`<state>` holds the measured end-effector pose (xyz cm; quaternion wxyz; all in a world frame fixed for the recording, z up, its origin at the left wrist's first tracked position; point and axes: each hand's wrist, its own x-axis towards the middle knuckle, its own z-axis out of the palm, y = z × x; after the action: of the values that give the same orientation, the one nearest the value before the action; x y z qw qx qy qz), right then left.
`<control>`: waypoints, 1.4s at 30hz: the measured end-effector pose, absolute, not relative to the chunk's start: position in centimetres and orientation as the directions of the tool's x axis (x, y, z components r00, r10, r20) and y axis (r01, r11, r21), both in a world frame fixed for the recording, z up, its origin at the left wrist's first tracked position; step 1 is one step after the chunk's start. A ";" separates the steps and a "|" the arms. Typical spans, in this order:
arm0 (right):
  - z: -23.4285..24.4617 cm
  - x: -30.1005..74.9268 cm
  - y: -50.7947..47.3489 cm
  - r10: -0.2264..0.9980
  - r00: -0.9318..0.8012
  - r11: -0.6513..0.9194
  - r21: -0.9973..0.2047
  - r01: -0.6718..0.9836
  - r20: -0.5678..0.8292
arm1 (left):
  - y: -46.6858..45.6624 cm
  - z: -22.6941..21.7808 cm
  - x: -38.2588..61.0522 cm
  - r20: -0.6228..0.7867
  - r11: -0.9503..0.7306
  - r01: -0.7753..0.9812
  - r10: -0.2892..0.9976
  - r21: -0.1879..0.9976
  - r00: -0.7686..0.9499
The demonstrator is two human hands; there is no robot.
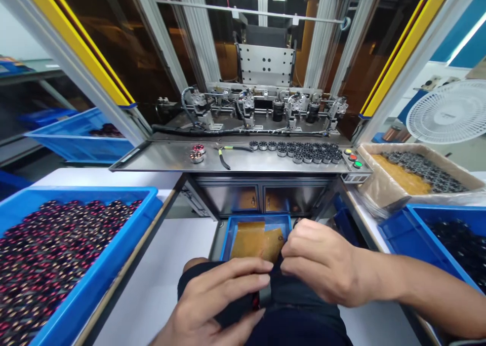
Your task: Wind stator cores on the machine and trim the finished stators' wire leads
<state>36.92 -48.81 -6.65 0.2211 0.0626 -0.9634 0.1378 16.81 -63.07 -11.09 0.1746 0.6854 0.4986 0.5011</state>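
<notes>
Both hands meet low over lap. I see left hand (216, 300) pinching small dark wound part (258, 299), fingers clenched on it, close to body for control. Right hand (322, 265) fingers pinched at its top edge; what they grip, can't tell. Small blue tray (228, 237) just ahead, within reach. Cutters (224, 156) parked on machine worktop (159, 158).

Left hand (216, 298), right hand (322, 267): fingers pinched, fingertips meeting.

Factory workstation: winding machine (261, 108), blue bins (114, 265) of wound parts (45, 255).
</notes>
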 end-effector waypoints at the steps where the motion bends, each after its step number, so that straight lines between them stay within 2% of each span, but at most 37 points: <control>1: -6.4 37.2 -48.5 -0.074 -0.899 0.961 -0.209 -0.179 0.431 | -63.2 -11.1 16.6 0.508 -0.429 0.503 0.861 0.750 -0.023; 3: -5.8 37.5 -48.3 -0.018 -0.901 0.969 -0.216 -0.123 0.434 | -63.4 -11.2 16.5 0.533 -0.420 0.522 0.843 0.742 -0.079; 6: -5.4 36.9 -49.3 0.108 -0.868 0.949 -0.310 -0.055 0.485 | -63.5 -11.5 16.7 0.569 -0.383 0.591 0.806 0.710 -0.162; 8: -5.9 35.6 -50.6 0.122 -0.851 0.938 -0.338 -0.069 0.511 | -63.4 -11.8 16.9 0.580 -0.364 0.612 0.791 0.702 -0.195; 11: -7.2 33.5 -52.0 0.066 -0.851 0.962 -0.258 -0.084 0.522 | -63.5 -12.1 16.6 0.585 -0.362 0.617 0.786 0.698 -0.200; 14: -7.7 32.5 -52.0 -0.097 -0.890 0.965 -0.177 -0.194 0.446 | -64.3 -12.3 15.0 0.566 -0.366 0.606 0.806 0.706 -0.173; 16: -7.3 31.9 -50.8 -0.213 -0.908 0.949 -0.144 -0.280 0.360 | -65.1 -12.6 13.6 0.501 -0.341 0.535 0.845 0.773 -0.186; 18: -6.8 30.4 -48.4 -0.253 -0.920 0.945 -0.126 -0.301 0.300 | -65.8 -13.0 12.4 0.385 -0.267 0.360 0.868 0.894 -0.313; 20: -6.3 27.4 -45.1 -0.132 -0.956 0.972 -0.152 -0.176 0.263 | -66.1 -13.4 11.6 0.214 -0.188 0.104 0.829 0.977 -0.517; 21: -6.2 25.4 -43.2 0.016 -0.973 0.981 -0.192 -0.029 0.229 | -66.0 -13.6 11.4 0.129 -0.174 -0.016 0.786 0.985 -0.604; 22: -6.3 23.1 -41.4 0.231 -0.950 0.958 -0.221 0.183 0.211 | -65.8 -13.8 11.3 0.056 -0.172 -0.111 0.745 0.979 -0.665; 23: -6.5 20.7 -39.7 0.345 -0.909 0.930 -0.220 0.296 0.235 | -65.5 -13.9 11.3 0.007 -0.183 -0.178 0.716 0.967 -0.698; 25: -7.5 16.1 -36.8 0.484 -0.843 0.871 -0.221 0.438 0.235 | -64.8 -14.1 11.3 -0.033 -0.223 -0.257 0.691 0.940 -0.722; 28: -9.9 11.2 -34.6 0.645 -0.746 0.762 -0.211 0.612 0.165 | -64.5 -14.5 10.9 -0.051 -0.257 -0.305 0.682 0.917 -0.729; 31: -12.1 9.1 -34.3 0.714 -0.690 0.698 -0.192 0.690 0.114 | -65.0 -15.0 10.3 -0.037 -0.260 -0.289 0.682 0.921 -0.730; 35: -13.2 8.9 -34.2 0.710 -0.696 0.699 -0.221 0.680 0.103 | -65.8 -15.3 10.0 0.015 -0.291 -0.229 0.648 0.929 -0.761; 38: -12.2 9.6 -33.5 0.687 -0.719 0.711 -0.306 0.633 0.110 | -66.1 -15.4 10.3 0.043 -0.299 -0.218 0.672 0.929 -0.739; 42: -9.6 12.8 -33.3 0.659 -0.742 0.689 -0.495 0.530 0.123 | -66.4 -15.6 10.9 0.080 -0.307 -0.212 0.719 0.928 -0.690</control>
<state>12.82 -33.28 -9.57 0.1472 -0.3276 -0.9071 0.2196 10.90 -66.41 -15.56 0.3029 0.2512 0.5047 0.7684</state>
